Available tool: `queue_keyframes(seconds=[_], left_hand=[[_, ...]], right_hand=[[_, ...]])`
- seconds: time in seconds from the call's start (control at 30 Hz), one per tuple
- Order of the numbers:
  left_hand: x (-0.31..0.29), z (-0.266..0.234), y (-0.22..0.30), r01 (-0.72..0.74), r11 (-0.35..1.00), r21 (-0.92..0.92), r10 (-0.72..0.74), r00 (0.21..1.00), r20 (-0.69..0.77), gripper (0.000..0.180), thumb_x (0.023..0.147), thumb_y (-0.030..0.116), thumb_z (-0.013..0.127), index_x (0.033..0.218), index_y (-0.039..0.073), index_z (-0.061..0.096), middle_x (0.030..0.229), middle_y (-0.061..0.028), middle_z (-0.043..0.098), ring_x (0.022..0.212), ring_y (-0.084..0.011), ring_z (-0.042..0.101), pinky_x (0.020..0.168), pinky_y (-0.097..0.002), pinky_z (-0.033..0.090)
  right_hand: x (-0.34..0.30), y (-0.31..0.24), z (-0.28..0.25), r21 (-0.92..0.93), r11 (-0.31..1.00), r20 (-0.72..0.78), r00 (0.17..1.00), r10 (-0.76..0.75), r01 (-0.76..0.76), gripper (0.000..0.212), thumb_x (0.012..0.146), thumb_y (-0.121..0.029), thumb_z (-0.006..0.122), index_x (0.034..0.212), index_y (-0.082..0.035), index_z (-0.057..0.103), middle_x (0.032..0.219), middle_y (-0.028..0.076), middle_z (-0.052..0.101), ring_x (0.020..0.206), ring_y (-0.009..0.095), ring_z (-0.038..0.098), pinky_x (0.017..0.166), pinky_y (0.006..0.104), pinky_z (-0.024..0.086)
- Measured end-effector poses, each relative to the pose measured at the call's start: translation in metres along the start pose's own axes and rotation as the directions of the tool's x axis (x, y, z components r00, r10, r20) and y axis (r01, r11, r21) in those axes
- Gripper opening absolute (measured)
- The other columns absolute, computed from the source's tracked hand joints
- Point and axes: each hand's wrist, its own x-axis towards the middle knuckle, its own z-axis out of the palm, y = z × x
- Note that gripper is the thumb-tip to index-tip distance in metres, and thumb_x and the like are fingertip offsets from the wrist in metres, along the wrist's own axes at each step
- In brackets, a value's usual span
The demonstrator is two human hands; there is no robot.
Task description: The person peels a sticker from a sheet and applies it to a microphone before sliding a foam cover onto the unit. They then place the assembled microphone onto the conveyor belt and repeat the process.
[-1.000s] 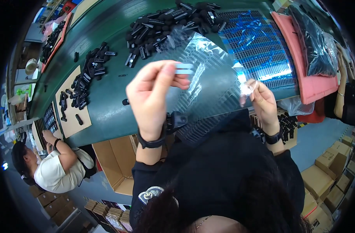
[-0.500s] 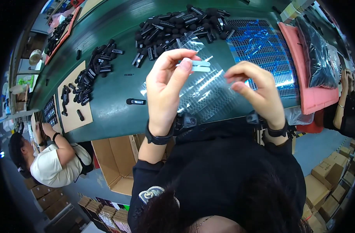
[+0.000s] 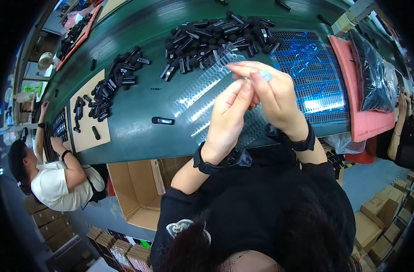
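My left hand [image 3: 230,115] and my right hand [image 3: 277,97] meet fingertip to fingertip above the bench, both closed in a pinch. A small pale, whitish-green strip [image 3: 266,75] shows between the fingers of my right hand; most of it is hidden. What the left fingertips pinch is covered by the hands. Under and behind them lie clear plastic sheets [image 3: 195,93] with rows of small cut shapes. Left of my left hand, one small black clip-like device [image 3: 163,120] with a shiny face lies alone on the green bench [image 3: 134,131].
A big heap of similar black devices with foam tips [image 3: 216,34] lies beyond my hands, a smaller heap [image 3: 109,86] to the left by a cardboard sheet [image 3: 91,131]. A blue-filmed grid sheet [image 3: 322,81] and pink foam [image 3: 352,90] lie right. A co-worker [image 3: 57,181] sits left.
My right hand has come in from the right and my left hand has moved right, so they now touch. The pale strips, plainly seen in my left fingers before, are mostly covered.
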Motion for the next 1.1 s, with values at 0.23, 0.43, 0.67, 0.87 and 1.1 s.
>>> queue_keyframes(seconds=[0.23, 0.43, 0.67, 0.87, 1.1], left_hand=[[0.000, -0.017, 0.038, -0.489, 0.362, 0.794, 0.416, 0.847, 0.332, 0.014, 0.065, 0.002, 0.063, 0.078, 0.003, 0.059, 0.077, -0.0057, 0.057, 0.071, -0.0192, 0.053, 0.065, -0.0265, 0.041], [0.026, -0.013, 0.052, -0.729, 0.388, 0.564, 0.365, 0.684, 0.632, 0.017, 0.065, 0.000, 0.063, 0.081, -0.001, 0.060, 0.081, -0.0101, 0.059, 0.078, -0.0221, 0.054, 0.071, -0.0310, 0.042], [0.029, -0.005, 0.038, -0.759, 0.585, 0.284, 0.417, 0.583, 0.697, 0.019, 0.059, 0.002, 0.067, 0.077, 0.000, 0.061, 0.075, -0.0102, 0.060, 0.075, -0.0239, 0.056, 0.069, -0.0325, 0.044], [0.035, -0.012, 0.037, -0.769, 0.548, 0.329, 0.461, 0.606, 0.648, 0.016, 0.058, -0.002, 0.067, 0.071, 0.001, 0.059, 0.067, -0.0081, 0.058, 0.069, -0.0218, 0.054, 0.062, -0.0290, 0.044], [0.052, -0.055, 0.083, -0.721, 0.329, 0.609, 0.727, 0.606, 0.325, 0.013, 0.061, -0.003, 0.064, 0.072, 0.002, 0.059, 0.070, -0.0047, 0.058, 0.067, -0.0163, 0.054, 0.063, -0.0254, 0.042]], right_hand=[[-0.002, 0.004, -0.042, 0.364, 0.855, 0.462, 0.869, 0.179, -0.370, 0.035, 0.086, -0.020, 0.039, 0.087, 0.008, 0.059, 0.086, 0.016, 0.061, 0.066, 0.016, 0.057, 0.062, 0.0265, 0.046], [-0.004, 0.009, -0.031, 0.642, 0.198, 0.722, 0.498, -0.480, -0.741, 0.040, 0.088, -0.023, 0.038, 0.079, 0.008, 0.060, 0.074, 0.017, 0.060, 0.051, 0.013, 0.054, 0.044, 0.0197, 0.040], [-0.018, 0.017, 0.001, 0.508, -0.182, 0.555, 0.482, -0.678, -0.842, 0.048, 0.089, -0.029, 0.033, 0.073, 0.008, 0.059, 0.066, 0.016, 0.058, 0.044, 0.013, 0.050, 0.039, 0.0197, 0.039], [-0.013, 0.023, 0.011, 0.565, -0.173, 0.509, 0.506, -0.696, -0.807, 0.062, 0.090, -0.041, 0.026, 0.071, 0.008, 0.059, 0.063, 0.016, 0.058, 0.044, 0.015, 0.052, 0.039, 0.0210, 0.041], [0.067, 0.059, -0.027, 0.463, 0.252, 0.820, 0.519, 0.241, -0.850, 0.073, 0.085, -0.055, 0.019, 0.072, 0.006, 0.057, 0.061, 0.011, 0.057, 0.046, 0.015, 0.053, 0.044, 0.0212, 0.042]])
